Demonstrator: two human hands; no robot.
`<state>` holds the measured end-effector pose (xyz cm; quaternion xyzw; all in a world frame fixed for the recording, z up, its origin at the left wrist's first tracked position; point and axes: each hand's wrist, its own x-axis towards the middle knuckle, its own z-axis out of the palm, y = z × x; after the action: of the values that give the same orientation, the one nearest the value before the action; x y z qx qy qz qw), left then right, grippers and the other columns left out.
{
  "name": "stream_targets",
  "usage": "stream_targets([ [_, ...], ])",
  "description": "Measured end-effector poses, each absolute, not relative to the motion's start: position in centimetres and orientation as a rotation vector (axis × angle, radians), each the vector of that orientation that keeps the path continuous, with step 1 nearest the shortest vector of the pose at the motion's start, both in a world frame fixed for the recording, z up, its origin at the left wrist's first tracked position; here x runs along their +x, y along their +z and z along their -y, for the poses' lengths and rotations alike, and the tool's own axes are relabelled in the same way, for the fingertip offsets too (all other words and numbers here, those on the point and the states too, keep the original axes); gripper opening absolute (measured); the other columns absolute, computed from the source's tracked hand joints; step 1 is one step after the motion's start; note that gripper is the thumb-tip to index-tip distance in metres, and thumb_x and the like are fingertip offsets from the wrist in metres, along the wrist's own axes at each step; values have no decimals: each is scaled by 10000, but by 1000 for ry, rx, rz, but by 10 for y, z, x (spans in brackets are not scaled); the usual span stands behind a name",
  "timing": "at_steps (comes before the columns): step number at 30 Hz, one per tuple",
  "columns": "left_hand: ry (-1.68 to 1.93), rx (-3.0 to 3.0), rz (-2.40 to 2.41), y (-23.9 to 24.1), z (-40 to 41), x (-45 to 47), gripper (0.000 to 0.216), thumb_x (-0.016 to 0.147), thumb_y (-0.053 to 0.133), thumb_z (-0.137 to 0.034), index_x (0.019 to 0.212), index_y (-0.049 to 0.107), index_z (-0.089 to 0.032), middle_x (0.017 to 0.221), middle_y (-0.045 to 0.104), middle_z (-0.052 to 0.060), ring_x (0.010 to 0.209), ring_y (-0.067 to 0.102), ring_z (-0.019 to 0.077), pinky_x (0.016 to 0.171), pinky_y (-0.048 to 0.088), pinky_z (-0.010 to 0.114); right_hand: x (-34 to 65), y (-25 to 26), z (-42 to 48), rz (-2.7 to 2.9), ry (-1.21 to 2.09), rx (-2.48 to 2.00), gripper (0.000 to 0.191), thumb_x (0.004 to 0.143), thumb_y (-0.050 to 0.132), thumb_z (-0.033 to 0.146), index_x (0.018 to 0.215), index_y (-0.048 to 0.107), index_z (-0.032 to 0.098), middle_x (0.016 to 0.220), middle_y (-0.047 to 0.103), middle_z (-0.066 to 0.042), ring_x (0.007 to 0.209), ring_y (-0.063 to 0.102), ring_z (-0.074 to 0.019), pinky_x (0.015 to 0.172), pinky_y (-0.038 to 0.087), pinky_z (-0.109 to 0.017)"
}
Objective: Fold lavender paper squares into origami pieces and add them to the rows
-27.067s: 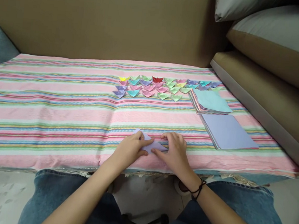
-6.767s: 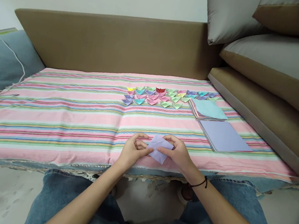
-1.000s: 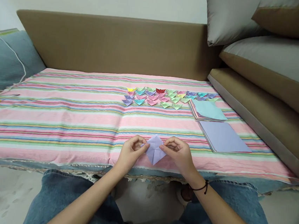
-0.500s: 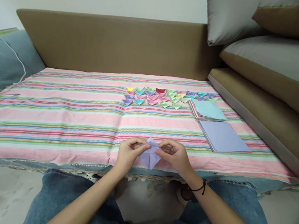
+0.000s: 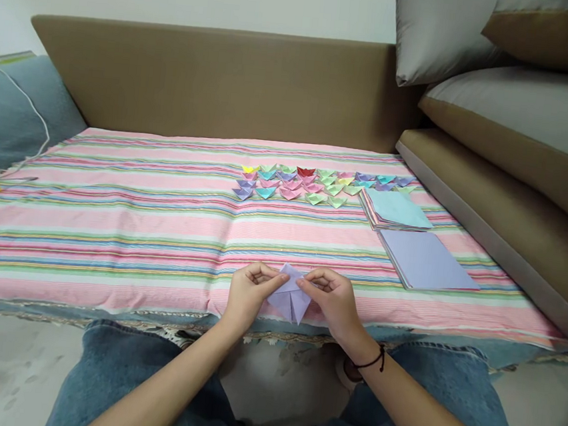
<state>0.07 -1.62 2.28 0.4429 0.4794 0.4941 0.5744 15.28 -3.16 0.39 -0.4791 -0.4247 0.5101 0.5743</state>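
Observation:
A small piece of folded lilac paper (image 5: 289,300) is held between my two hands near the front edge of the striped cloth (image 5: 152,227). Two pointed flaps with a slit between them hang toward me, and another corner points away. My left hand (image 5: 251,291) pinches its left side, thumb on top. From the right, my right hand (image 5: 332,299) grips it the same way, the two thumb tips close together. The fingers beneath the paper are partly hidden.
Beyond my hands stand rows of small folded paper pieces (image 5: 290,193) in several colours. To their right lie a stack of light blue paper (image 5: 399,209) and a stack of lilac paper (image 5: 427,260). Large cushions (image 5: 519,115) are piled at the right; a white cable (image 5: 35,109) runs at the left.
Both hands have shifted slightly to the right with the lilac paper. My thumbs have come closer together, and the slit between the flaps looks wider and more tilted.

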Motion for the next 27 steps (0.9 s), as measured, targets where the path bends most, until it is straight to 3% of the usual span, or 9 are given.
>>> stream_targets([
  [8,1202,1120,-984,18,13,0,342,615,763,-236,637,428,-171,648,581,-41,558,523,62,528,410,174,153,5,33,908,1310,-1064,354,593,786,284,722,464,211,610,664,24,500,574,-117,485,425,-217],
  [13,1197,1638,-1045,18,12,-5,91,748,658,-253,793,632,-178,810,623,35,687,551,115,581,424,224,154,3,33,921,1299,-1060,361,606,782,279,740,454,213,607,665,31,483,566,-108,484,417,-211],
  [16,1149,1775,-1032,21,10,-8,136,772,632,-266,869,696,-196,894,650,74,801,578,166,619,444,253,155,3,32,919,1299,-1049,363,615,779,270,754,448,215,612,671,33,477,561,-103,482,412,-207],
  [22,1058,1714,-998,20,7,-11,266,684,721,-261,940,698,-193,960,636,82,798,589,171,586,450,245,156,6,32,915,1316,-1022,390,622,774,260,801,429,221,638,698,22,478,566,-104,482,419,-207],
  [27,1074,1679,-1010,16,7,-12,254,673,729,-266,918,705,-205,960,635,76,813,593,173,562,451,228,155,6,32,919,1323,-1023,404,620,773,271,818,423,226,630,698,26,466,567,-110,469,413,-209],
])
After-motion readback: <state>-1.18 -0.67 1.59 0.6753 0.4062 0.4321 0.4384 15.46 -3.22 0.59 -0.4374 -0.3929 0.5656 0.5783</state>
